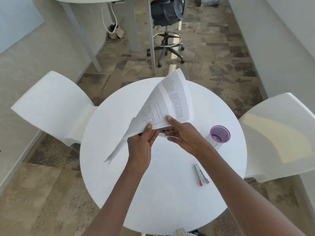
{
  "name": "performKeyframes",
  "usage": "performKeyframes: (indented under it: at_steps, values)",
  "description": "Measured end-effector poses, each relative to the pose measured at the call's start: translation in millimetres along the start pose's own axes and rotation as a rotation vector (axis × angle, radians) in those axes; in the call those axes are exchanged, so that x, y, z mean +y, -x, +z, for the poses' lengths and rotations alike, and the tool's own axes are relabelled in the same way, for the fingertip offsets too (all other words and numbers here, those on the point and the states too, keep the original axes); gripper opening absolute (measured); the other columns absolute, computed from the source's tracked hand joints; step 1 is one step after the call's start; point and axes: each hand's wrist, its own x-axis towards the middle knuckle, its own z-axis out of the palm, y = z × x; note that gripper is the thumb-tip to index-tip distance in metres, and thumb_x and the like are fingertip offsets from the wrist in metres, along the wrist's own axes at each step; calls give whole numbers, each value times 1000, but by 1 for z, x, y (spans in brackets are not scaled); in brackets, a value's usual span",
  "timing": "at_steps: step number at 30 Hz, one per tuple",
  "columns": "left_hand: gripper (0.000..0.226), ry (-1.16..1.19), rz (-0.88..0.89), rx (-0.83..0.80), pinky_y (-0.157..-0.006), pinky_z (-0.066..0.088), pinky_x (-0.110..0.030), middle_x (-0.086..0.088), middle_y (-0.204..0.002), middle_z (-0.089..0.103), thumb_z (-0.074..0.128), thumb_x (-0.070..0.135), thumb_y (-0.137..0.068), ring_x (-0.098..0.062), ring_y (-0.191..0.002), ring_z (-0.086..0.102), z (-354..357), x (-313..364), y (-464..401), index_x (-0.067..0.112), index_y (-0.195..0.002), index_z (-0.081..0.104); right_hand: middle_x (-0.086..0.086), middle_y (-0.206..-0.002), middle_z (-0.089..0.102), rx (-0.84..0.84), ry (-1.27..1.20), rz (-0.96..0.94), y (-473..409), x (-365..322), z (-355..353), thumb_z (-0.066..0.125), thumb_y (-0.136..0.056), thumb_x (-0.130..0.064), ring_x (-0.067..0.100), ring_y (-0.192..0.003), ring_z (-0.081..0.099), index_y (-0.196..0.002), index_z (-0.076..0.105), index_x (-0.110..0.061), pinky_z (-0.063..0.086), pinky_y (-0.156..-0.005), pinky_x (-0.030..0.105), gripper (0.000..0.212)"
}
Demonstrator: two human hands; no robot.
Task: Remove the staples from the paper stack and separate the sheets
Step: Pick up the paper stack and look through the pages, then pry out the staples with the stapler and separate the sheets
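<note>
- a person stands over a round white surface (pixel 119 184), seen from above, both bare arms reaching forward.
- the paper stack (pixel 153 109) is held up in the air above the far half of the surface, not resting on it; printed text shows on the sheets.
- the left hand (pixel 141 143) grips the stack at its near edge, thumb on top and the fingers curled underneath.
- the right hand (pixel 184 133) pinches the near edge of an upper sheet, thumb on top of the paper, the fingers (pixel 170 138) loosely bent below it; the sheets fan apart from that corner.
- the staples themselves are too small to make out.
- a white staple remover with pink tips (pixel 202 175) lies flat on the surface, near the right forearm and untouched.
- a purple mesh cup (pixel 219 136) stands upright on the surface just right of the right hand.
- two white chairs (pixel 49 106) flank the surface.
- judgement: the paper looks light and floppy; the far ends droop and curl, so it will bend and may tear if pulled hard.
- judgement: the best hold is close to the bound corner, one hand steadying the stack there while the other lifts sheets.
</note>
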Motion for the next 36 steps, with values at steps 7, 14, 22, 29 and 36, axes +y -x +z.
performKeyframes:
  at_steps: [7, 14, 22, 29, 36]
  values:
    - [19, -28, -48, 52, -80, 60, -29, 3, -94, 78, 60, 1, -95, -15, -86, 73, -11, -25, 4, 14, -106, 68, 11, -85, 77, 198, 239, 156, 6, 50, -72, 67, -92, -43, 17, -64, 68, -102, 71, -1, 57, -60, 24, 43]
    - [12, -103, -118, 137, -76, 61, -28, -4, -97, 74, 62, 6, -95, -16, -86, 74, -18, -42, 3, 10, -104, 68, 0, -70, 68, 503, 788, 123, 7, 108, -123, 74, -77, -2, 18, -70, 61, -74, 71, -7, 46, -64, 24, 7]
    - [17, -190, -113, 104, -79, 61, -30, 3, -96, 76, 62, 11, -96, -15, -91, 74, -19, -54, -2, 15, -111, 68, 17, -109, 59, 536, 1223, 158, 7, 164, -158, 75, -82, -12, 36, -103, 58, -109, 62, -1, 44, -81, 36, 32]
    - [21, -192, -123, 129, -72, 60, -27, 1, -97, 78, 65, 12, -94, -16, -92, 75, -20, -65, -2, 10, -114, 68, 15, -89, 65, 541, 1188, 104, 3, 174, -159, 65, -85, -9, 33, -82, 59, -85, 61, -3, 44, -69, 37, 7]
    - [18, -190, -143, 166, -72, 61, -28, 0, -95, 78, 64, 11, -94, -17, -92, 75, -20, -66, 4, 8, -112, 68, 15, -70, 68, 572, 753, -10, 11, 131, -131, 71, -79, -14, 14, -49, 54, -76, 68, -7, 43, -47, 20, 8]
